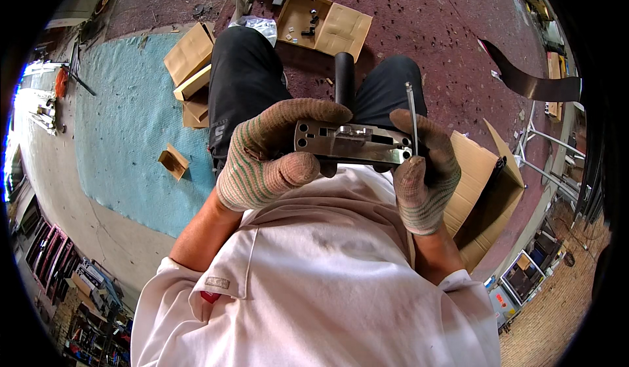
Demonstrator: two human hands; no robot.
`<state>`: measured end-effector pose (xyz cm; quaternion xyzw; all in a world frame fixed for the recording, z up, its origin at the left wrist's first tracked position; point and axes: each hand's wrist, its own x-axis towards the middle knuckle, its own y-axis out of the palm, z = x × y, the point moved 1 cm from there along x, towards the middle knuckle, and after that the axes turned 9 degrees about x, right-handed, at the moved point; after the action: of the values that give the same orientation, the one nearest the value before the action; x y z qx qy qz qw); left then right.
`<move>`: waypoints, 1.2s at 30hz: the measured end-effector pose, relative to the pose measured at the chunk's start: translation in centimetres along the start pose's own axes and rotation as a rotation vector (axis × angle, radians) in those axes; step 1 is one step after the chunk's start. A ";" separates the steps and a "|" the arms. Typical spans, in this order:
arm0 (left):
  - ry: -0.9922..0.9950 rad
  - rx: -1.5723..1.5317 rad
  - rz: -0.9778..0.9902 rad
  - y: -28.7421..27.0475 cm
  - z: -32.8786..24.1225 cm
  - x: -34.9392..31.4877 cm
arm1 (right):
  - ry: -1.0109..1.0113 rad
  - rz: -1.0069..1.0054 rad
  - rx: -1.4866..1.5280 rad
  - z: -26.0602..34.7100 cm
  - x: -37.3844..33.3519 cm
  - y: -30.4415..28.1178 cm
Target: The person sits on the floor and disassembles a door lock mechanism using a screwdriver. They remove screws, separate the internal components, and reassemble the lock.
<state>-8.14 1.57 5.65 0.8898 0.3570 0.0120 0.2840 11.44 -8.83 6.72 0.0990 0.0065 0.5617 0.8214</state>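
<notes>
In front of my lap, a flat rectangular metal mechanism with round holes and slots lies level between my gloved hands. My left hand is closed around its left end, fingers behind and thumb on the near edge. At the right end, my right hand pinches a slim, shiny rod that looks like a hex key. It points up and away, its lower end beside the mechanism's corner hole. Some right-hand fingers are hidden. A dark cylinder rises just beyond the mechanism; whether they join cannot be seen.
An open cardboard box with small black fittings lies beyond my knees. More cardboard and a small carton sit on the blue mat. At my right stands a larger open box; a dark curved strip lies farther off.
</notes>
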 end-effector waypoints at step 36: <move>0.030 0.082 0.059 -0.6 0.2 0.3 | 0.138 -0.004 -0.188 0.8 -0.3 -0.5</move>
<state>-8.20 2.00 5.09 0.9105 0.3352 0.0192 0.2415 11.91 -9.46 7.41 -0.0175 0.0106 0.5637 0.8257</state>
